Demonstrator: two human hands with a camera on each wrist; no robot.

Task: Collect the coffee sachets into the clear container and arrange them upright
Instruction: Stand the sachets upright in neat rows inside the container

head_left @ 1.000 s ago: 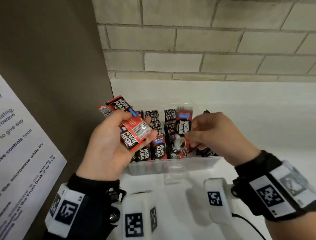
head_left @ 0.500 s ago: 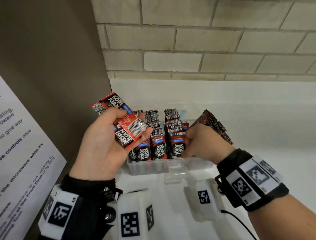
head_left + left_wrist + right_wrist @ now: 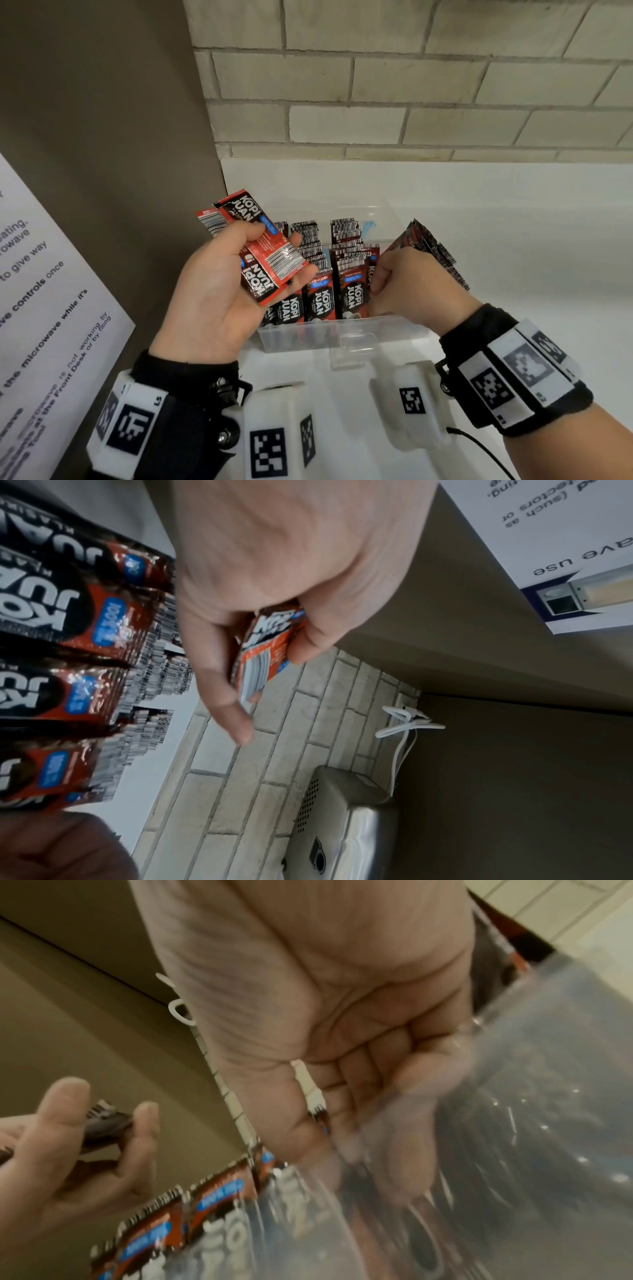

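Red-and-black foil coffee sachets [image 3: 318,291] stand upright in rows inside the clear plastic container [image 3: 342,337], which sits on the white counter [image 3: 513,240] against the pale brick wall [image 3: 411,85]. The left hand [image 3: 219,294] hovers palm-up over the container's left end, thumb and fingers closed around a small stack of loose sachets [image 3: 263,253]. The right hand [image 3: 411,287] is down in the container's right part with fingers curled; it seems to press at the front row, but whether it actually pinches a sachet there I cannot tell, since the wrist view is blurred. Behind it a bundle of sachets [image 3: 431,250] leans back to the right instead of standing straight.

To do this step well, I would seat each sachet with its bottom edge flat on the floor, snug against its neighbour, printed face forward. The leaning bundle likely needs pushing upright before more are fed in from the left hand's stack.
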